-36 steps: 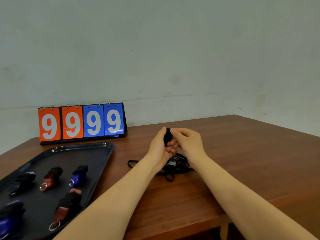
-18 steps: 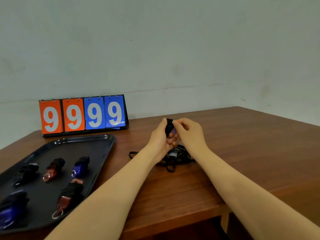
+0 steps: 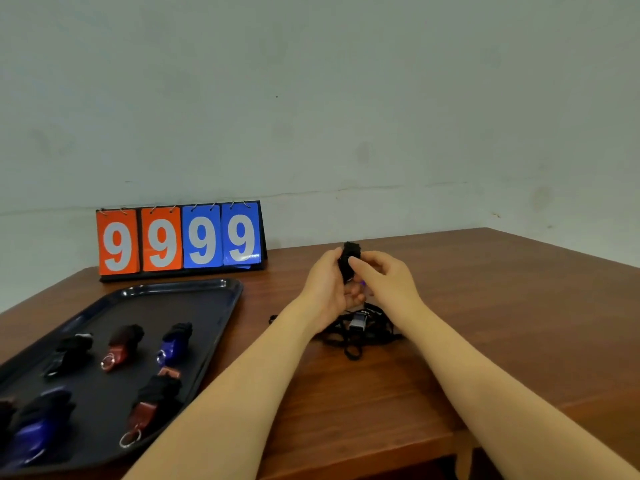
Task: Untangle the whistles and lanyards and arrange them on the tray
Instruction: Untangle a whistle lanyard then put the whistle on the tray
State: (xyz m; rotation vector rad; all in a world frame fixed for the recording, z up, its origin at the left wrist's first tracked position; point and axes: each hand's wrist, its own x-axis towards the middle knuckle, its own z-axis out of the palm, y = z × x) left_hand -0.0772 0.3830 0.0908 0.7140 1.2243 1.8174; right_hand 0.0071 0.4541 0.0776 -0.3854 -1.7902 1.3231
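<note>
Wooden table (image 3: 485, 323) bears tray (image 3: 221, 306), scoreboard (image 3: 180, 239), seemingly tangled lanyards (image 3: 360, 332).

Both bare forearms reach out from the bottom of the view and converge above the tabletop. The left hand (image 3: 327, 284) is raised with its palm turned inward, thumb up and fingers curled round a small dark bundle. The right hand (image 3: 384, 278) meets it from the other side, thumb and forefinger pinching the same bundle near its top. The lower fingers of both hands seem to overlap, though that part is blurred.
</note>
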